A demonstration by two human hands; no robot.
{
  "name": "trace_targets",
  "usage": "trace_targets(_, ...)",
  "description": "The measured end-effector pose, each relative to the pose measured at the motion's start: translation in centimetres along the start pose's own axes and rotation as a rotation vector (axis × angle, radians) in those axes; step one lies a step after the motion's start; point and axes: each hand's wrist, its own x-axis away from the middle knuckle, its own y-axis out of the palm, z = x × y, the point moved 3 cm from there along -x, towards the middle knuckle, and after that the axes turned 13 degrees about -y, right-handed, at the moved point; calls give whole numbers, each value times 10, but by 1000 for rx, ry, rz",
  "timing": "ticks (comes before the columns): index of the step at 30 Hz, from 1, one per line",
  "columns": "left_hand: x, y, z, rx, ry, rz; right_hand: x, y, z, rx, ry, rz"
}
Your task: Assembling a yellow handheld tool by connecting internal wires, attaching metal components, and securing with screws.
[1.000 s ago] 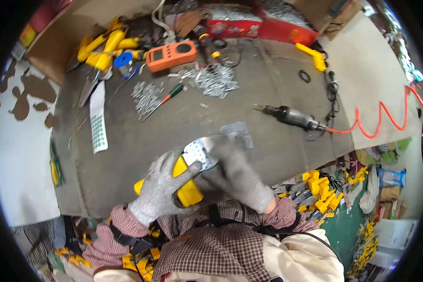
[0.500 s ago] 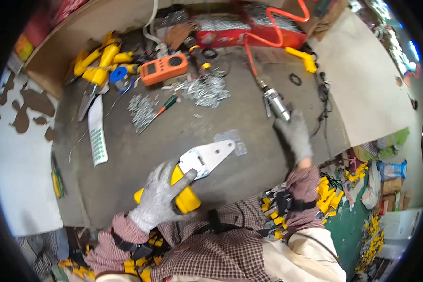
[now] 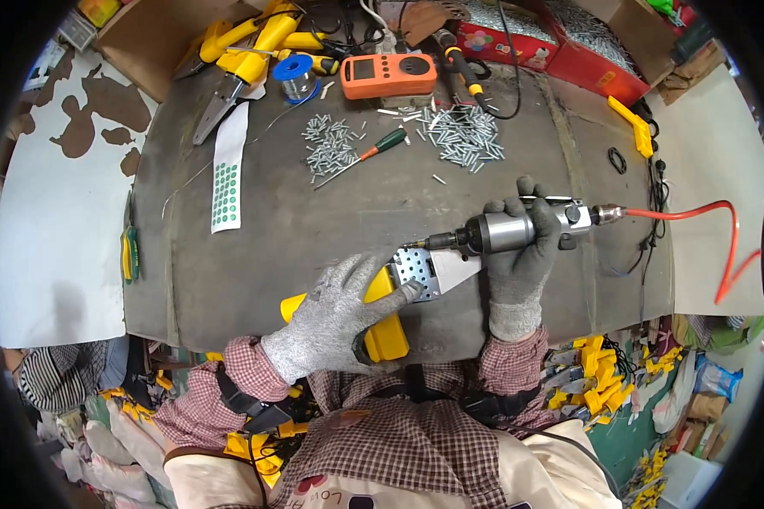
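Observation:
My left hand (image 3: 335,310), in a grey glove, is closed on a yellow-handled tool (image 3: 388,338) near the front of the bench. Its thumb presses by a perforated metal cover (image 3: 413,276), beyond which a pale flat tapering blade (image 3: 455,271) sticks out to the right. My gloved right hand (image 3: 522,263) grips a silver and black pneumatic screwdriver (image 3: 505,232), held level. The driver's bit points left and reaches the upper edge of the perforated cover; whether it sits in a screw is too small to tell. A red air hose (image 3: 679,215) runs from its rear end.
Loose screws lie in two heaps (image 3: 331,144) (image 3: 463,136), with a green-handled screwdriver (image 3: 386,142) between. Behind stand an orange meter (image 3: 389,76), a solder spool (image 3: 295,78) and red boxes of screws (image 3: 598,64). A sticker strip (image 3: 227,191) and yellow-green pliers (image 3: 129,250) lie left.
My right hand has brought the pneumatic screwdriver left and down to the yellow-handled tool, turning it level. The hose has swung to the right. The perforated cover now shows on the tool.

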Motion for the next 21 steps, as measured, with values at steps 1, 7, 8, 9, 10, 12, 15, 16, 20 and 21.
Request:
trace_targets(1,-1,0,1,-6,6,5,1,-1,4,-13,-35,45)
trace_targets(7,-1,1,1,-15,-9,-3,0,-13,6,-200,65,90)
trace_targets(8,-2,0,1,-12,-10,-9,0,-11,5,-203,70,90)
trace_targets(9,-2,0,1,-13,-13,-13,0,-10,6,-208,77,90)
trace_targets(10,-3,0,1,-5,-5,-7,0,-10,6,-210,80,94)
trace_targets(12,-3,-1,1,3,1,-1,1,-11,8,-197,118,125)
trace_targets(15,-4,-1,1,2,5,-13,2,-8,3,-211,86,113)
trace_targets(16,-3,0,1,-6,9,-13,2,-7,3,-211,87,114)
trace_targets(20,-5,-2,0,17,16,-10,1,-8,4,-225,59,111)
trace_targets(21,-5,-2,0,17,15,-9,1,-7,5,-249,67,102)
